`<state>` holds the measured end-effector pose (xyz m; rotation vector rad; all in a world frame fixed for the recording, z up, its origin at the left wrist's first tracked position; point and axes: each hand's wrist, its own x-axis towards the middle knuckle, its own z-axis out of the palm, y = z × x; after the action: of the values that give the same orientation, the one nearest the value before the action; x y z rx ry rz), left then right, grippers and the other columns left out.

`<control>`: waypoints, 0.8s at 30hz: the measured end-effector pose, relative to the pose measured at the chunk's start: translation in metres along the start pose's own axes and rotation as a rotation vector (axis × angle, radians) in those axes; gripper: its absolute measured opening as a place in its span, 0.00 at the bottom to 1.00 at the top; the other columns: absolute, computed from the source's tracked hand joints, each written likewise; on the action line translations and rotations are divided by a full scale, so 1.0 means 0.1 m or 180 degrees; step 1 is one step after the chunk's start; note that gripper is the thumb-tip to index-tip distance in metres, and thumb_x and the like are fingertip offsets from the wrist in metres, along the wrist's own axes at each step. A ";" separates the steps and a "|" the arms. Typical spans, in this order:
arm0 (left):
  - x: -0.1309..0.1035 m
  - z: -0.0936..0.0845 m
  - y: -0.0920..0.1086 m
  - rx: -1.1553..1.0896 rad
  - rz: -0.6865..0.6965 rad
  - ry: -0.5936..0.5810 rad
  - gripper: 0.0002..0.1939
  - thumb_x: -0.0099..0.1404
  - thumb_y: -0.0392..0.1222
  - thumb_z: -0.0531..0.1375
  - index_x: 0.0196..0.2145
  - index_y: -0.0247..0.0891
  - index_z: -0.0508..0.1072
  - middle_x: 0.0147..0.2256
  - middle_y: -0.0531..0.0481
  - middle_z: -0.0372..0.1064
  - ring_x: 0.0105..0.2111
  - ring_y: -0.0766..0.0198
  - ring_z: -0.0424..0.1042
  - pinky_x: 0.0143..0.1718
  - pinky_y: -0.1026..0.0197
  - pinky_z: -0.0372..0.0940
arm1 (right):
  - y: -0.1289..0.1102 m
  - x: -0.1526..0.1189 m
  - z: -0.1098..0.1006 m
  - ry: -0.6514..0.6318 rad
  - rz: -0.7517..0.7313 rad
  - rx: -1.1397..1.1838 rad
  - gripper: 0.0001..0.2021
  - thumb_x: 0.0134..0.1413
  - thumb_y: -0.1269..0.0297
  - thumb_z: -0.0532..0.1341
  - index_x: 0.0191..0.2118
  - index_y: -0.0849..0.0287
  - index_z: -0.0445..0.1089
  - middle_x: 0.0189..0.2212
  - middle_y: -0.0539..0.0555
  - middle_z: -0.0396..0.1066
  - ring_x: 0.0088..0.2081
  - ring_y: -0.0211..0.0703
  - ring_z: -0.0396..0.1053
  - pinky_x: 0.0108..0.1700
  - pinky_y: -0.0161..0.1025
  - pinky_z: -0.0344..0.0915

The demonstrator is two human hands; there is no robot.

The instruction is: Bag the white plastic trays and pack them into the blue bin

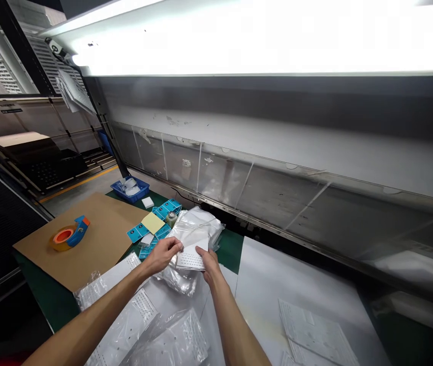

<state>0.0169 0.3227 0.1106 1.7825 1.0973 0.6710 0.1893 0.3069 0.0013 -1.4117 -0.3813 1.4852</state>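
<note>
A small stack of white printed cards (191, 258) is in my right hand (209, 262), thumb on top. My left hand (164, 253) is at the stack's left side, its thumb and fingertips pinched together; what they hold, if anything, is too small to make out. Behind and beneath the cards lies a pile of clear plastic bags (195, 223). Bagged white printed sheets (125, 317) lie under and beside my left forearm. More printed sheets (315, 330) rest on white paper at the right.
On brown cardboard (105, 218) at the left sits an orange and blue tape dispenser (69, 235). Blue labels (137, 232), a yellow note pad (153, 222), a small jar (171, 218) and a blue tray (140, 192) stand behind my left hand. A lamp hangs above.
</note>
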 end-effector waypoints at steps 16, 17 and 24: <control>-1.76 -1.22 0.29 -0.3028 -0.0638 0.2372 0.06 0.55 0.31 0.61 0.32 0.36 0.73 0.27 0.53 0.68 0.26 0.67 0.67 0.30 0.65 0.70 | -0.03 -0.58 -0.30 0.0186 -0.0544 -0.0602 0.42 0.45 0.55 0.64 0.63 0.49 0.43 0.55 0.55 0.63 0.48 0.49 0.67 0.47 0.45 0.66; -1.82 -1.21 0.30 -0.2925 -0.0715 0.2186 0.02 0.56 0.33 0.61 0.30 0.35 0.72 0.25 0.52 0.68 0.26 0.67 0.67 0.29 0.66 0.69 | -0.01 -0.75 -0.36 0.0210 -0.0608 -0.0679 0.39 0.44 0.54 0.64 0.62 0.47 0.48 0.56 0.53 0.62 0.51 0.50 0.65 0.49 0.45 0.63; -1.82 0.00 0.37 -0.2265 -0.1040 0.0138 0.12 0.61 0.45 0.59 0.26 0.34 0.73 0.24 0.46 0.70 0.25 0.62 0.69 0.31 0.61 0.64 | 0.49 -2.31 -0.86 0.1104 -0.1195 -0.2554 0.16 0.46 0.44 0.58 0.35 0.48 0.73 0.41 0.55 0.70 0.48 0.57 0.65 0.47 0.47 0.63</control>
<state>-0.0522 0.1536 0.1459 0.9639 0.9812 0.7748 0.1987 0.0650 0.0693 -2.0337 -1.0300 0.7662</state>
